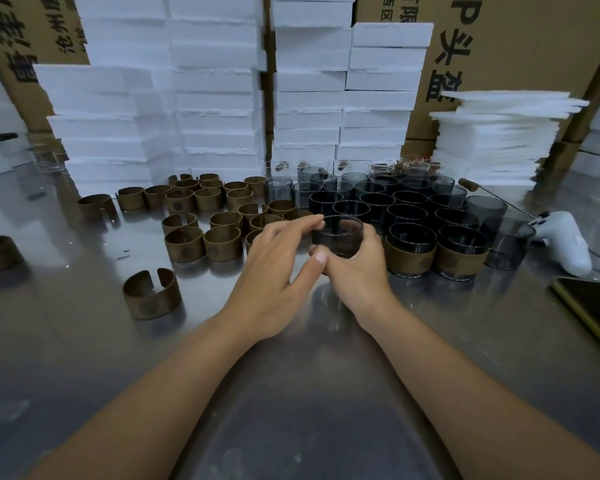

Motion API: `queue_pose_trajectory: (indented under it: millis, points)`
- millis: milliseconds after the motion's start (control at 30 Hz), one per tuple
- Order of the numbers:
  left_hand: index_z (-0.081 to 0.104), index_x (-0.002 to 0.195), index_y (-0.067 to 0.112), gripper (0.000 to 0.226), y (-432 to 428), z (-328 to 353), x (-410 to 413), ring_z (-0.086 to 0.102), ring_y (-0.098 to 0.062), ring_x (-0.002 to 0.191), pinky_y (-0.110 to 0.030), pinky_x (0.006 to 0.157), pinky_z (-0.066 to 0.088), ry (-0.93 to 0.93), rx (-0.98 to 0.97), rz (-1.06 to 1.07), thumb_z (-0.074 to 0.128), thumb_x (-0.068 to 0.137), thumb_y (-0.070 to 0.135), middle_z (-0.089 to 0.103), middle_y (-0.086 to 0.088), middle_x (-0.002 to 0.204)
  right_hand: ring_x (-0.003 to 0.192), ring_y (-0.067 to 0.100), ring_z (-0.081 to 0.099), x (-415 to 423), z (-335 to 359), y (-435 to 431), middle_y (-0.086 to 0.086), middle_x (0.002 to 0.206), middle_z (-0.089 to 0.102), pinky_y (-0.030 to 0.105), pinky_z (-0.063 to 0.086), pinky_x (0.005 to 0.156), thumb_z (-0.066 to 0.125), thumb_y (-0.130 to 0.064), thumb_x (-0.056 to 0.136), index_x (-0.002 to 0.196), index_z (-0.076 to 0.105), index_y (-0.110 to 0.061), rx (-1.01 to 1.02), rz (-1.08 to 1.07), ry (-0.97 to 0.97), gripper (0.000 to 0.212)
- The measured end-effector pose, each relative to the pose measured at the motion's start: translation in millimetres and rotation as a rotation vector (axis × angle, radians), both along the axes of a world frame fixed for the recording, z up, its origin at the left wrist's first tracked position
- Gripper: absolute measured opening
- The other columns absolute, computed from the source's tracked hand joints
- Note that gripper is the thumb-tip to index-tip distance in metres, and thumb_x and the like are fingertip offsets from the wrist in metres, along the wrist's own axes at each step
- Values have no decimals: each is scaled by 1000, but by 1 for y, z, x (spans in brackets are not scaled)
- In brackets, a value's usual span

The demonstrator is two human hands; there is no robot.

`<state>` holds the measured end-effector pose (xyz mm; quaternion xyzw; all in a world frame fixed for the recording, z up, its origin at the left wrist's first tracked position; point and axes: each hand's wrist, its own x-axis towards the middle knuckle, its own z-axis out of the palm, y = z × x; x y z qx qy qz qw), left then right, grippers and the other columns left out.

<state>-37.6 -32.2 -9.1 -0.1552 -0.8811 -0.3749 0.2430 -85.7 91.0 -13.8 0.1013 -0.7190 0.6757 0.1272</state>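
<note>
- While the right hand (357, 271) wraps the smoked glass (340, 233) low on its wall, fingers curled round the far side and thumb on the near side, the glass sits mid-worktop (291, 393), just in front of the block of bare glasses (406, 213). The hand hides whether its base touches down.
- Left hand (274, 268): fingers straight and loosely spread, tips touching the glass's left rim. It grips nothing.
- Handling, judged: rigid, thin-walled and smooth, so likely slippery on bare skin and breakable if knocked against its neighbours. Small, probably light enough for one hand.
- Best hold: round the lower wall as now, rim left free. Pinching the rim alone looks risky.
- Brown bands (184, 244) to the left: open C-shaped cuffs that look like stiff leather with some spring. Likely take one by its two ends, spread the gap, then slide it on from the base.
- Two sleeved glasses (411, 251) stand just right of the held one, bands round their lower halves, so that is probably the target fit.
- Far: stacks of white foam blocks (215, 98). A white controller (565, 240) lies at the right.
</note>
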Motion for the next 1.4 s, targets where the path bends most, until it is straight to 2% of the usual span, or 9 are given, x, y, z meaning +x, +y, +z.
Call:
queue_pose_trajectory:
  millis: [167, 333, 600, 733, 800, 900, 1100, 1267, 1400]
  points:
    - [28, 144, 32, 63, -2, -1, -3, 24, -3, 135, -29, 112, 22, -54, 13, -22, 30, 87, 58, 38, 15, 143, 104, 12, 58, 2, -1, 0, 7, 121, 53, 14, 43, 78, 78, -17, 72, 100, 46, -33, 5, 49, 34, 46]
    - [25, 139, 39, 51, 0, 3, -1, 25, -2, 134, -31, 114, 22, -67, 60, -32, 34, 90, 49, 40, 17, 140, 102, 12, 57, 6, -1, -2, 2, 116, 49, 16, 45, 79, 78, -15, 70, 103, 50, -27, 69, 61, 86, 45]
    - [28, 145, 37, 72, 11, 6, 6, 5, 3, 141, -34, 116, 17, -57, -8, -62, 26, 81, 68, 25, 14, 148, 96, 9, 52, 11, 3, -4, -5, 109, 41, 16, 48, 78, 73, -17, 72, 109, 51, -17, 120, 159, 95, 43]
    - [32, 145, 31, 69, 20, 8, 12, 5, 12, 136, -16, 108, 12, 44, -87, -121, 28, 84, 62, 16, 48, 128, 91, 5, 52, 8, 3, -3, -3, 106, 45, 14, 44, 74, 69, -1, 77, 92, 48, -30, 119, 141, 120, 40]
    - [34, 144, 31, 68, 19, 10, 13, 10, 10, 134, -12, 104, 13, 54, -91, -103, 28, 84, 61, 23, 40, 126, 90, 3, 52, 7, 3, -4, -1, 108, 46, 9, 43, 71, 70, -5, 76, 90, 46, -32, 145, 131, 117, 39]
    - [43, 138, 28, 61, 17, 12, 15, 22, 1, 132, -13, 104, 18, 77, -85, -81, 31, 85, 57, 35, 21, 124, 98, 17, 58, 4, 1, -4, 14, 118, 51, 29, 51, 84, 70, -7, 75, 101, 51, -17, 79, 115, 46, 33]
    - [53, 124, 30, 40, 10, 10, 14, 39, -3, 123, -27, 104, 32, 167, -47, -81, 39, 90, 46, 41, 32, 117, 101, 27, 61, 0, 1, -5, 16, 119, 55, 44, 52, 88, 76, -16, 71, 108, 53, -11, 73, 41, -46, 43]
    - [54, 123, 31, 43, 4, 9, 14, 43, -11, 122, -38, 103, 37, 98, -12, -33, 38, 88, 48, 50, 10, 119, 102, 23, 59, 0, 0, -4, 12, 117, 55, 40, 52, 88, 76, -20, 70, 108, 54, -14, 118, 10, -39, 44]
    - [51, 130, 26, 44, -2, 7, 11, 42, -8, 125, -35, 107, 36, 35, 9, 2, 43, 90, 44, 51, 9, 127, 95, 12, 58, 1, 0, -3, 6, 117, 53, 18, 47, 72, 77, -18, 71, 108, 53, -19, 79, 19, -21, 44]
